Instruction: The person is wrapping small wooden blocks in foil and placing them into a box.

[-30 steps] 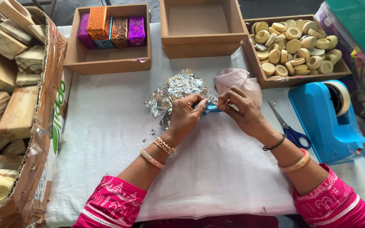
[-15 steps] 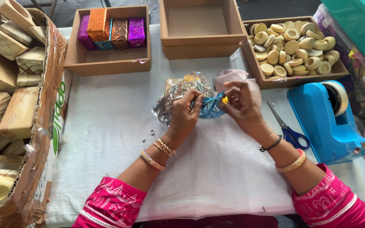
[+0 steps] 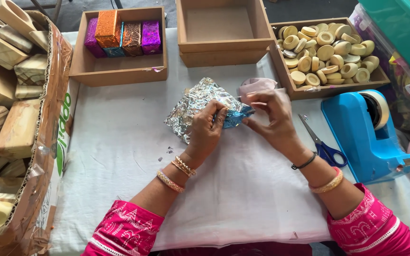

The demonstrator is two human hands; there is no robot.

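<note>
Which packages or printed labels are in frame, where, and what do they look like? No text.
Foil-wrapped blocks: back-left wooden tray; purple, orange, copper, teal.
Cardboard carton: left edge, brown, green printing, holds wooden blocks.
Blue foil packet: centre, pinched by left hand and right hand.
No screens.

Four foil-wrapped blocks (image 3: 122, 36) stand in a row at the back of the left wooden tray (image 3: 119, 71): purple, orange, copper-brown and violet, with a blue one partly hidden behind them. On the cloth lies a crinkled silver foil sheet (image 3: 193, 102), and at its right edge the left hand (image 3: 206, 130) and right hand (image 3: 271, 118) pinch a small blue foil wrapper (image 3: 236, 116) (its contents hidden). Along the left edge a brown cardboard carton (image 3: 53, 142) bears green print on a white panel.
</note>
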